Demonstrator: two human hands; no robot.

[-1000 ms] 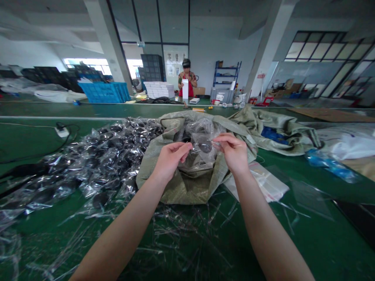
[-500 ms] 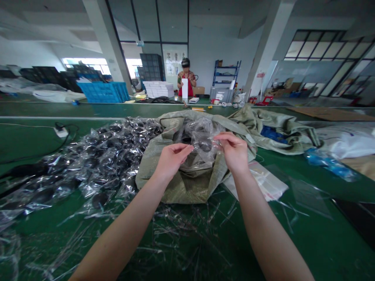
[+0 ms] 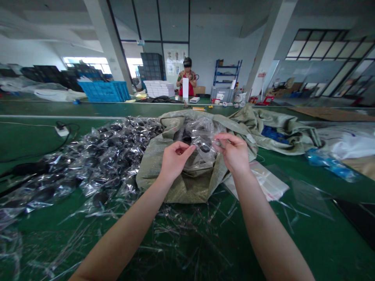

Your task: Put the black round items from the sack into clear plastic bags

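Between my two hands is a clear plastic bag (image 3: 204,141), held up over the mouth of a green woven sack (image 3: 187,187). My left hand (image 3: 176,159) pinches the bag's left edge between thumb and forefinger. On the other side, my right hand (image 3: 234,150) has its fingertips closed on the bag's right edge. Something dark shows through the film; I cannot tell whether it lies inside the bag or behind it. More clear plastic fills the sack's opening. To the left spreads a heap of dark rounded pieces in clear wrapping (image 3: 108,156).
Thin plastic strips (image 3: 187,230) litter the green table in front. A stack of flat clear bags (image 3: 268,181) lies right of the sack. Behind it is another woven sack (image 3: 281,132) with blue material. Across the far table, a person (image 3: 186,80) holds a white box.
My left hand has shifted slightly right, and the bag between my hands catches the light differently. Both hands keep hold of its edges.
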